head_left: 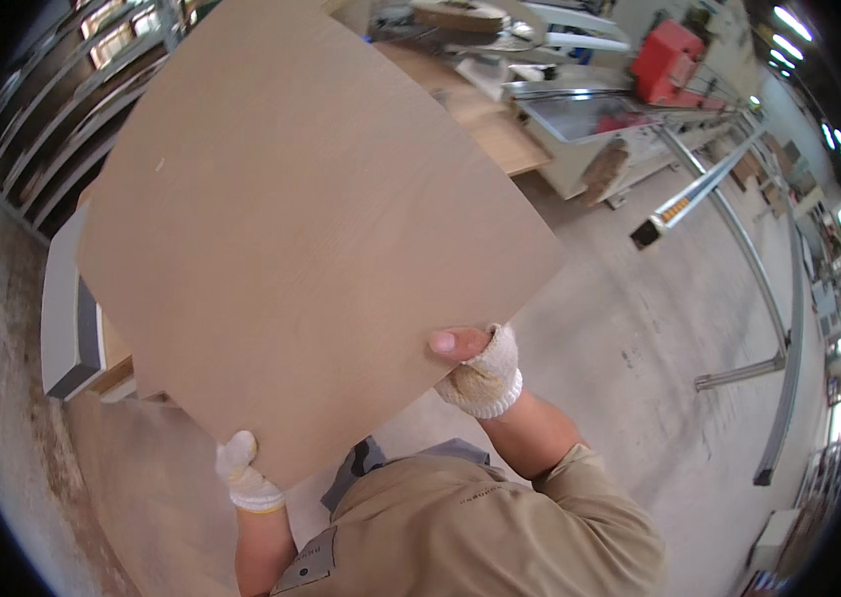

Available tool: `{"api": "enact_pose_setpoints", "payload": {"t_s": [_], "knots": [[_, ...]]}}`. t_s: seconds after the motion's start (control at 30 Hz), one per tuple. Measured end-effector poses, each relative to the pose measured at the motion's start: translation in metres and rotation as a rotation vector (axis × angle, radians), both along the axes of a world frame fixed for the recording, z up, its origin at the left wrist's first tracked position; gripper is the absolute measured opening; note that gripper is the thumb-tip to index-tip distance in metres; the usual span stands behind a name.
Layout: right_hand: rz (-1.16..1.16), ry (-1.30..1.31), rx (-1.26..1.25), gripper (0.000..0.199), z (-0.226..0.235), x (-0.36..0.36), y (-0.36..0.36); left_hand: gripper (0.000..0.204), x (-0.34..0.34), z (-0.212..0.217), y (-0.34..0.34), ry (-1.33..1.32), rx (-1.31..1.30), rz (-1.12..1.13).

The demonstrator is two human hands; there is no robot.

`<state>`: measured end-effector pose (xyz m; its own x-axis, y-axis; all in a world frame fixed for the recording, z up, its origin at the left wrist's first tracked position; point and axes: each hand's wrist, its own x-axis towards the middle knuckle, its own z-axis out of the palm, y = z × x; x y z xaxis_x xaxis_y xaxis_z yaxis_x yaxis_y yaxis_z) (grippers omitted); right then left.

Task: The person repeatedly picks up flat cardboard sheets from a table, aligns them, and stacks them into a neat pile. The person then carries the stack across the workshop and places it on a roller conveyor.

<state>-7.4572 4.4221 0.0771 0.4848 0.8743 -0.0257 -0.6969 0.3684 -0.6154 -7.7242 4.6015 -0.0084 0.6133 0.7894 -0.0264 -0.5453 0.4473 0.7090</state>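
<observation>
A large flat tan wooden panel (311, 229) fills the middle of the head view, tilted so that one corner points toward my body. My right hand (480, 370), in a white knitted glove with the thumb bare, grips its near right edge; the thumb lies on top and the fingers are hidden underneath. At the near left edge, my left hand (246, 472) in a white glove is closed on the panel, thumb on the upper face, other fingers out of sight below it.
Beyond the panel stands a long machine with a red housing (667, 62) and a wooden board (500, 124) beside it. A metal rail (704, 189) juts out at the right. Metal racking (72, 119) is at the far left, above a grey-white box-like part (72, 308).
</observation>
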Motion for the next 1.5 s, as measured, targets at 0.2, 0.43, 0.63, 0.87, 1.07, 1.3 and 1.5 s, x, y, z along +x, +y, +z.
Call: {"api": "enact_pose_setpoints", "payload": {"t_s": [0.2, 0.43, 0.63, 0.87, 1.07, 1.3, 1.5], "knots": [[-0.450, -0.230, 0.191, 0.072, 0.048, 0.084, -0.168, 0.079, 0.055, 0.046, -0.090, -0.148, 0.077, -0.182], [-0.432, -0.704, -0.863, 0.049, 0.047, 0.162, -0.302, 0.090, 0.140, 0.017, -0.189, 0.137, 0.143, -0.294], [-0.921, -1.101, -0.804, 0.047, -0.055, 0.218, -0.339, 0.085, 0.219, -0.057, -0.206, 0.195, 0.363, -0.401], [-0.811, -1.273, -0.635, 0.076, -0.159, 0.312, -0.388, 0.073, 0.334, -0.236, -0.180, 0.456, 0.806, -0.455], [-0.857, -1.285, -0.526, 0.081, -0.147, 0.355, -0.430, 0.065, 0.394, -0.311, -0.170, 0.144, 0.144, -0.826], [-0.924, -1.211, -0.482, 0.075, -0.125, 0.405, -0.489, 0.077, 0.457, -0.242, -0.256, 0.351, -0.009, -0.628], [-0.743, -1.088, -0.710, 0.054, -0.061, 0.452, -0.526, 0.056, 0.460, -0.104, -0.359, 0.545, 0.761, -0.337]]}}
